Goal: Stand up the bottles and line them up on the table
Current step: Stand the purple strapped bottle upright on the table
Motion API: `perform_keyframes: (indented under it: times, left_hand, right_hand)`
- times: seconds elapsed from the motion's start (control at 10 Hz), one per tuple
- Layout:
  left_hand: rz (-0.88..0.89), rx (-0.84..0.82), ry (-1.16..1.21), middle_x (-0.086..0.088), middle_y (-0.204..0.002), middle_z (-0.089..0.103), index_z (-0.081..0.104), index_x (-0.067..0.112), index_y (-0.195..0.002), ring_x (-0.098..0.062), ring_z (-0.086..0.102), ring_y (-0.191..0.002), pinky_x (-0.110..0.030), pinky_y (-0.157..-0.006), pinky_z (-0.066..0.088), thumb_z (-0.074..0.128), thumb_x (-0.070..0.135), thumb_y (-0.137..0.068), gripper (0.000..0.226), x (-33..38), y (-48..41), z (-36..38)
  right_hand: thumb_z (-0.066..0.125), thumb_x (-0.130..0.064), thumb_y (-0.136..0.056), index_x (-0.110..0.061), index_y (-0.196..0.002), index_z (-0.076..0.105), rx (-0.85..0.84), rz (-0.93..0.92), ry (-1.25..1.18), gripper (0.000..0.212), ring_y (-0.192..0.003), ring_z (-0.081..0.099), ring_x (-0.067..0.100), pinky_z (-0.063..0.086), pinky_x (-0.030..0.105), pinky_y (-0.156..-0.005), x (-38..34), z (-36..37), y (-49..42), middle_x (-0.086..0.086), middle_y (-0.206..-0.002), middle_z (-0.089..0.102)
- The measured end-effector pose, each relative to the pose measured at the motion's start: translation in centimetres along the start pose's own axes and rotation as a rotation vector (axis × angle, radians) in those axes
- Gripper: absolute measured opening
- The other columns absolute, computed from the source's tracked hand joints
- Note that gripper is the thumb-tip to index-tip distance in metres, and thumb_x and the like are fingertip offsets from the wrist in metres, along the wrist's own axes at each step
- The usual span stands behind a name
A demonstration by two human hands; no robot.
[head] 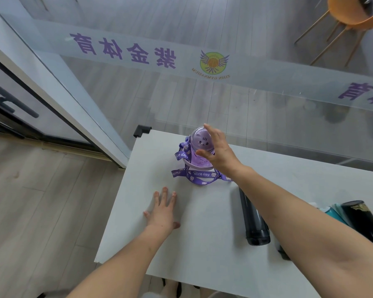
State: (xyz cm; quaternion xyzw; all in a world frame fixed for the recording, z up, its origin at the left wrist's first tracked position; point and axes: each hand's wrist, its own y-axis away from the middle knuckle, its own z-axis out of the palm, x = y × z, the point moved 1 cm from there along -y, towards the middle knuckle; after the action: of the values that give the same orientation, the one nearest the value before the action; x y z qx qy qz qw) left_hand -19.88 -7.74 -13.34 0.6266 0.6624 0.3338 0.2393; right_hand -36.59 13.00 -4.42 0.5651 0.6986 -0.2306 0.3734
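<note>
A purple bottle with a domed cat-face lid stands upright near the far left corner of the white table. Its purple "Nice day" strap lies looped around its base. My right hand is beside the bottle's right side with fingers spread, holding nothing. My left hand rests flat on the table, fingers apart. A dark grey bottle lies on its side under my right forearm. At the right edge lie a black bottle and a teal bottle, partly hidden by my arm.
A glass wall with purple lettering runs along the table's far edge. A black corner guard caps the far left corner. An orange chair stands beyond the glass. Wood floor lies to the left of the table.
</note>
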Motion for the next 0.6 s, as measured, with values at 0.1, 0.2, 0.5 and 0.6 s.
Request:
perform_keyframes:
  times: [0.1,0.2,0.5,0.6]
  left_hand:
    - [0.003,0.004,0.007,0.004,-0.167,-0.032,-0.011,0.037,-0.163,-0.029,-0.023,-0.155,-0.073,-0.109,0.034,0.075,0.050,-0.089,0.114,0.0,0.0,0.0]
    - [0.008,0.006,0.009,0.003,-0.167,-0.031,-0.011,0.037,-0.162,-0.029,-0.023,-0.155,-0.073,-0.109,0.034,0.075,0.050,-0.089,0.113,0.0,0.1,-0.1]
    - [0.025,0.023,-0.004,0.003,-0.168,-0.027,-0.009,0.035,-0.163,-0.030,-0.019,-0.156,-0.071,-0.107,0.037,0.074,0.045,-0.091,0.110,-0.1,0.2,-0.2]
    - [0.035,0.023,-0.013,0.002,-0.169,-0.023,-0.003,0.034,-0.164,-0.030,-0.017,-0.156,-0.070,-0.105,0.040,0.071,0.043,-0.093,0.103,-0.3,0.2,-0.5]
  right_hand:
    - [0.080,-0.020,-0.090,-0.035,-0.158,0.028,-0.011,-0.002,-0.009,0.086,-0.124,0.044,0.013,0.035,0.026,-0.105,-0.2,-0.1,0.1,0.000,-0.150,0.035]
    - [0.079,-0.021,-0.091,-0.037,-0.158,0.027,-0.026,0.007,-0.014,0.086,-0.124,0.042,0.012,0.035,0.027,-0.105,-0.3,-0.3,0.1,0.000,-0.152,0.033]
    - [0.079,-0.038,-0.089,-0.049,-0.160,0.013,-0.038,0.055,-0.004,0.097,-0.156,0.018,0.015,0.027,0.036,-0.119,-0.5,-1.2,0.8,-0.002,-0.172,0.014]
    - [0.074,-0.039,-0.094,-0.036,-0.160,0.025,0.110,0.060,0.071,0.083,-0.153,0.028,0.017,0.029,0.034,-0.115,-0.5,-2.7,3.2,0.000,-0.168,0.027]
